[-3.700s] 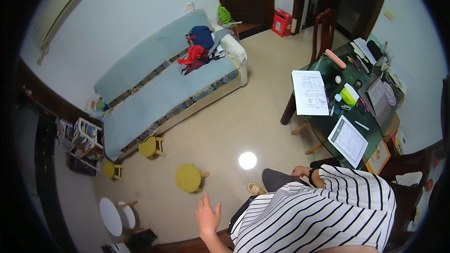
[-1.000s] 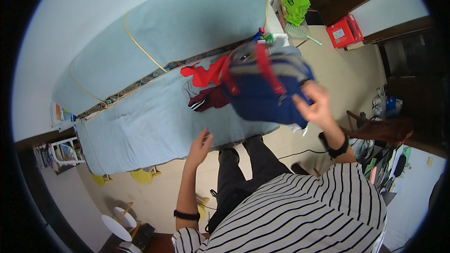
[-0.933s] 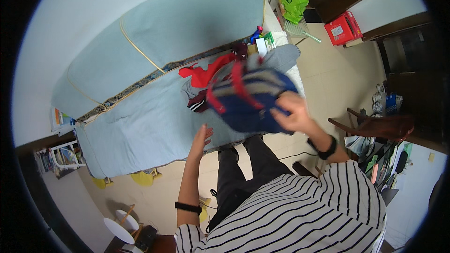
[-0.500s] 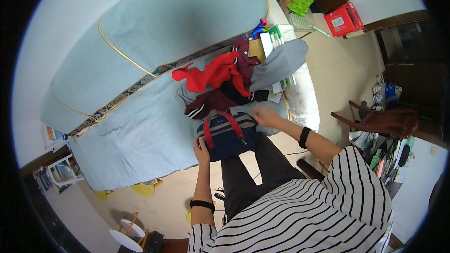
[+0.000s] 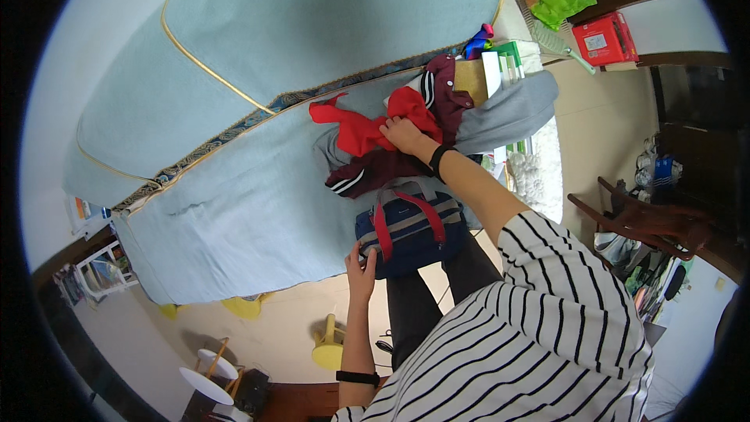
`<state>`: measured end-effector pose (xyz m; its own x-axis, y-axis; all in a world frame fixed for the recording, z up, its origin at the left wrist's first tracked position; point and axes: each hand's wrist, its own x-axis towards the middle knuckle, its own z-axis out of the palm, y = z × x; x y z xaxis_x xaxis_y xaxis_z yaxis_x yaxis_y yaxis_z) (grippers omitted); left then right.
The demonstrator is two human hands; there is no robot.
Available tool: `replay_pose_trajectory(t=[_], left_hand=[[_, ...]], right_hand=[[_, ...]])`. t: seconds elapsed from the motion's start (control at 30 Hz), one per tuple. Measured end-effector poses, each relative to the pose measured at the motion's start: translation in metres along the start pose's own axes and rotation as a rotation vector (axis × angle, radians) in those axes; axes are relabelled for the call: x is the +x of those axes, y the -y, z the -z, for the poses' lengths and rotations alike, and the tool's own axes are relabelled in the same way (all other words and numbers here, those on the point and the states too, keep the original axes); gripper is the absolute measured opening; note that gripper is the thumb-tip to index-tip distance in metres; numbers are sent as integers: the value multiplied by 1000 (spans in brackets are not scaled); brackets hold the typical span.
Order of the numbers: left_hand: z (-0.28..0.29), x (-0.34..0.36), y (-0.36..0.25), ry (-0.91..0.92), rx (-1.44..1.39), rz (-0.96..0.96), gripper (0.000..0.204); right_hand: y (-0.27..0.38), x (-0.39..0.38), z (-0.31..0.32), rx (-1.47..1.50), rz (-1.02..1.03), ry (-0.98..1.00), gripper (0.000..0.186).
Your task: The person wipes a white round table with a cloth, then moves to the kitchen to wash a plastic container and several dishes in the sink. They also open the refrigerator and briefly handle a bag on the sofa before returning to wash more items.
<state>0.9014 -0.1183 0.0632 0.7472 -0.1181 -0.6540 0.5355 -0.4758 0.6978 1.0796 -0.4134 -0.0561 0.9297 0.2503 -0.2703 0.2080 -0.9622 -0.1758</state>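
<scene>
Right hand [image 5: 405,135] rests on the red cloth [image 5: 358,133], palm down, its fingers bent into the fabric; whether they pinch a fold or only press on it cannot be told. That cloth lies in a loose heap on the sofa [image 5: 234,223], over and beside a maroon garment [image 5: 383,166], with a grey garment [image 5: 512,113] to the right. Left hand [image 5: 361,270] touches the left end of the blue bag [image 5: 412,246], thumb and forefinger a little apart — how firmly they bear on it does not show. The bag sits at the sofa's front edge, just in front of the person's legs, its red handles up.

The step in hand looks like taking hold of the red cloth while the bag is steadied. A next move would seem to call for a sure pinch on the red fabric alone, since the maroon one could drag along.

The right arm stretches forward across the bag's right side, nearly straight; the left forearm points up from the lower edge, wrist low — the elbow side near the body.
</scene>
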Motion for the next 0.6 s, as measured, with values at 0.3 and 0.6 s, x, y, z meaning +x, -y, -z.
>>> replay_pose_trajectory(t=[0.3, 0.6], left_hand=[[4, -7, -3, 37, 152, -303, 58], [13, -4, 6, 76, 198, -393, 44]], right_hand=[[-14, -97, 240, 298, 320, -279, 22], [1, -112, 561, -399, 191, -913, 36]])
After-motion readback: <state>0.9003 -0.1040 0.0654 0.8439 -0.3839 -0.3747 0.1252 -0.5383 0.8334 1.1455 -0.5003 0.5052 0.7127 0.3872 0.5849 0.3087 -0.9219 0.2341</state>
